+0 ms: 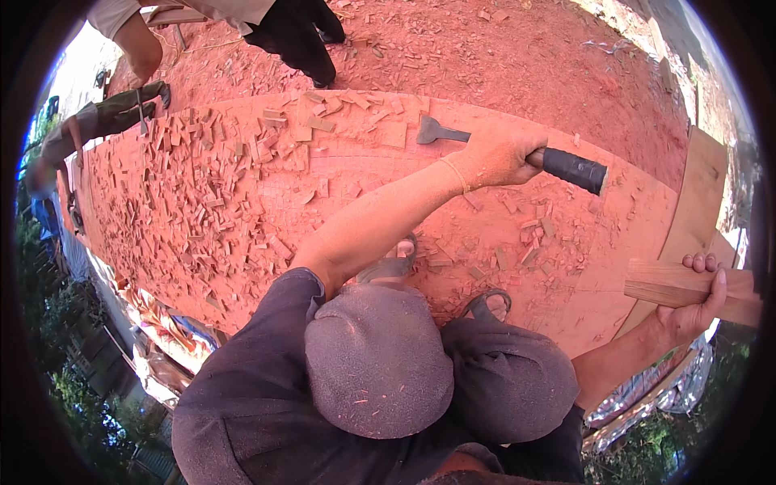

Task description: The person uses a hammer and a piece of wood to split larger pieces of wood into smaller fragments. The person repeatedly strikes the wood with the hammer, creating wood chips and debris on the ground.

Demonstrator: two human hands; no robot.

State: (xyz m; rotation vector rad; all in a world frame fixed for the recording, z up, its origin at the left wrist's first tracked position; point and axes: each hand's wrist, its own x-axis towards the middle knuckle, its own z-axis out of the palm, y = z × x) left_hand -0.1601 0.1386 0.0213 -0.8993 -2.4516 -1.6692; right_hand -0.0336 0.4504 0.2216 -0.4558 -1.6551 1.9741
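Note:
My left hand point(499, 153) reaches across above the slab and is closed round a broad chisel point(558, 163) with a dark, flared metal blade and a black-wrapped handle end. The blade points left; the wrapped end points right. Off at the right, my right hand point(697, 314) grips a thick piece of wood point(667, 283), its fingertips showing over the far side. That wood's outer end runs into the dark rim. Beneath both hands spreads a large reddish wooden slab point(368, 168), on which my sandalled feet rest.
Wood chips point(198, 194) lie thick on the slab's left half. A plank point(697, 194) leans by the right end. Beyond the far edge stands a person in dark trousers point(295, 36); another person's dark-clothed leg point(121, 111) is at the far left. Red ground point(485, 56) lies behind.

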